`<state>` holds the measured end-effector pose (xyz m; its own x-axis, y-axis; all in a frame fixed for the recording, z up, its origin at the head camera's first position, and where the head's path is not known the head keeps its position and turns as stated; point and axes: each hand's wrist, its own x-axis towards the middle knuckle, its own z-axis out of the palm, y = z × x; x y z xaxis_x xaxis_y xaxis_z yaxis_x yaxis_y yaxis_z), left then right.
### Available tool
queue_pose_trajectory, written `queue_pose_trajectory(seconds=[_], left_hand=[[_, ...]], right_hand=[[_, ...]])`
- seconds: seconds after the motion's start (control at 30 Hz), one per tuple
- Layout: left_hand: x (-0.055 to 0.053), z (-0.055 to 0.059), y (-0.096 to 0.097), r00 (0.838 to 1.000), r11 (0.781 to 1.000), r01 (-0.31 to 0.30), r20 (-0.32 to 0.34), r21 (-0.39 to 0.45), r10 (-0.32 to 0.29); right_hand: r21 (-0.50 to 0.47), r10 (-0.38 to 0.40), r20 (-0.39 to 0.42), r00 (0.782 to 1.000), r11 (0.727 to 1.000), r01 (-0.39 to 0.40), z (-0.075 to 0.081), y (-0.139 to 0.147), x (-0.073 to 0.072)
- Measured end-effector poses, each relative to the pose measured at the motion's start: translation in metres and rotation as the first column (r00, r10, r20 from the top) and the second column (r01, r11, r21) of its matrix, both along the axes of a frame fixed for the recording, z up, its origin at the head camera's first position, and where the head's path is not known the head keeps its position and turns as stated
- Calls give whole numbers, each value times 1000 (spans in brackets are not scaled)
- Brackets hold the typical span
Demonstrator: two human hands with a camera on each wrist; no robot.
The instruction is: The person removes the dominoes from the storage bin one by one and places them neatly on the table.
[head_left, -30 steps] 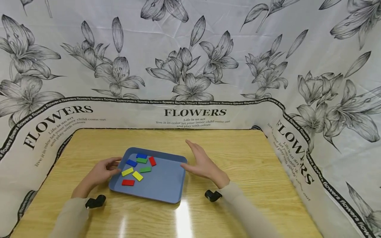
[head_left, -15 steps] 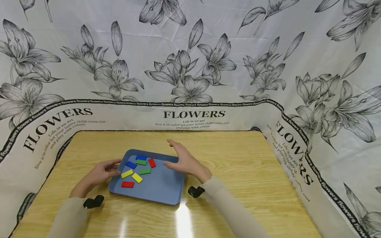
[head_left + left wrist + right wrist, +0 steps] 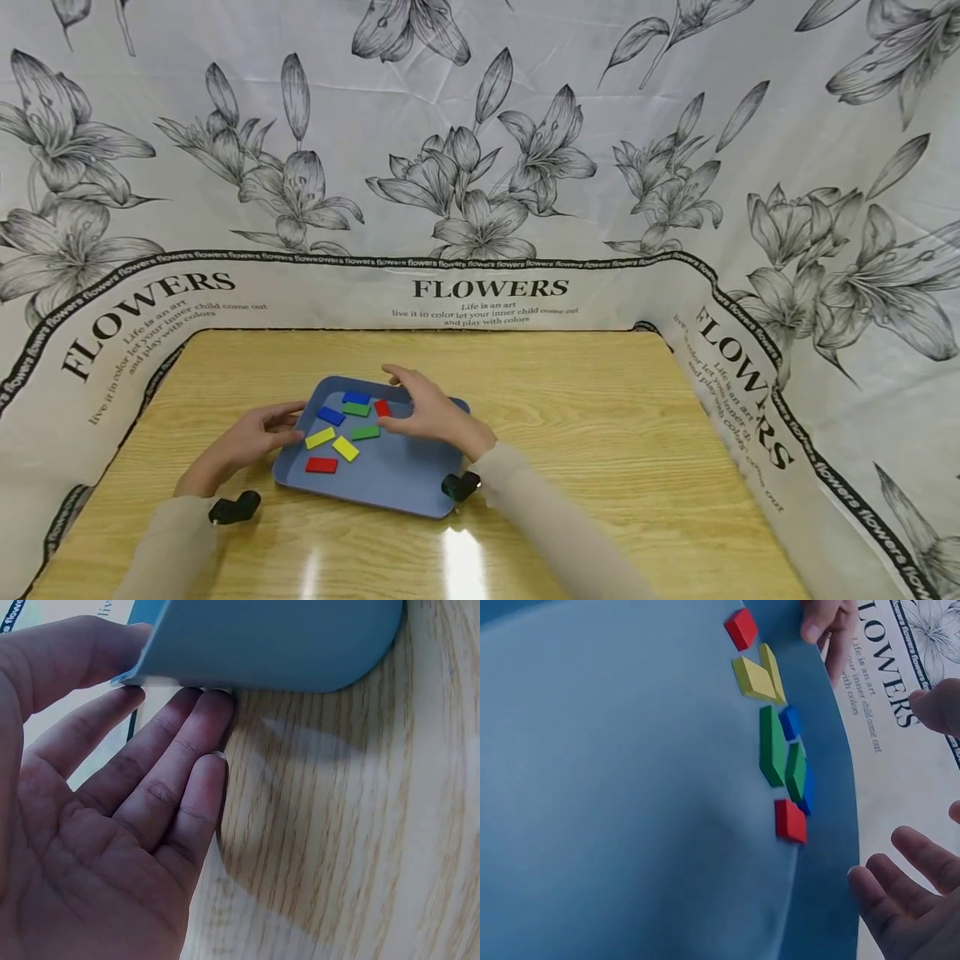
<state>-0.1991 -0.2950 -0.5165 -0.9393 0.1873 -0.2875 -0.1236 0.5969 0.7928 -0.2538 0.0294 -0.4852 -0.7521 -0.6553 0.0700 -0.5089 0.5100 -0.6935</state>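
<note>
A blue-grey tray [image 3: 397, 475] lies on the table with several small coloured rectangular blocks in its left part. My left hand [image 3: 251, 437] is at the tray's left edge; in the left wrist view its thumb lies at the rim [image 3: 161, 645] and its fingers are on the outer side, pinching the edge. My right hand [image 3: 435, 414] hovers over the tray's far right part, fingers spread and holding nothing. Nearest to it are a red block [image 3: 382, 407] and a green block [image 3: 366, 432]. Two yellow blocks [image 3: 346, 447] and another red block [image 3: 322, 465] lie nearer me.
Two blue blocks [image 3: 331, 415] and a second green block [image 3: 356, 409] lie near the tray's far left corner. The wooden table [image 3: 600, 467] is bordered by a white flower-printed cloth [image 3: 487, 300]. Black wrist cameras [image 3: 460, 486] sit on both wrists.
My right hand has moved left from beside the tray's right edge to over the tray, near the red block. The left hand, tray and blocks stay put.
</note>
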Motion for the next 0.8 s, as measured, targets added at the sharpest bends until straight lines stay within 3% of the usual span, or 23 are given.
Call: queue_pose_trajectory(seconds=[0.27,0.63,0.8], left_hand=[[1,-1,0,1000,999,-5,-22,32,6],[9,-7,2,999,998,-5,-47,55,8],[13,-9,3,999,997,-13,-44,70,16]], right_hand=[[-18,51,-10,999,999,-52,-15,-20,-1],[29,42,6,999,999,-42,-34,-22,3],[51,43,-23,999,998,-42,-41,-23,5]])
